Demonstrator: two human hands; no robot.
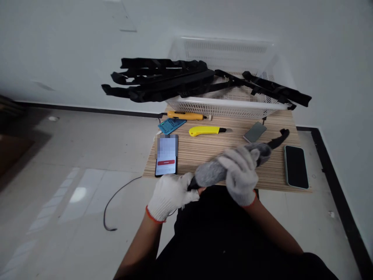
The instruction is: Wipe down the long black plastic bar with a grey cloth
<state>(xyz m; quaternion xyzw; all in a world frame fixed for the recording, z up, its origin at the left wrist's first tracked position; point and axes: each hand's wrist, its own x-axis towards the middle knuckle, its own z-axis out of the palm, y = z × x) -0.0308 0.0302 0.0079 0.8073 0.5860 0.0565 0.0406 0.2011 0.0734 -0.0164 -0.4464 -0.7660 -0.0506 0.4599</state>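
Note:
My left hand [174, 193], in a white knit glove, is closed on the near left end of a long black plastic strip [279, 140]. A fuzzy grey cloth [210, 174] covers the strip's middle; whether it is wrapped all the way round I cannot tell. My right hand [241, 174], in a greyer glove, grips the cloth over the strip. The strip's hooked far end sticks out to the upper right, above the table's front half. A yellow utility knife [204, 131] with its blade out lies just beyond my hands.
A white plastic basket [221, 102] at the back carries several black strips [171, 79] overhanging its sides. On the striped wooden table [201, 151] lie a lit phone [166, 165], a dark phone [296, 166], a yellow-orange tool [185, 115], a blue card [171, 125] and a grey-green block [255, 132].

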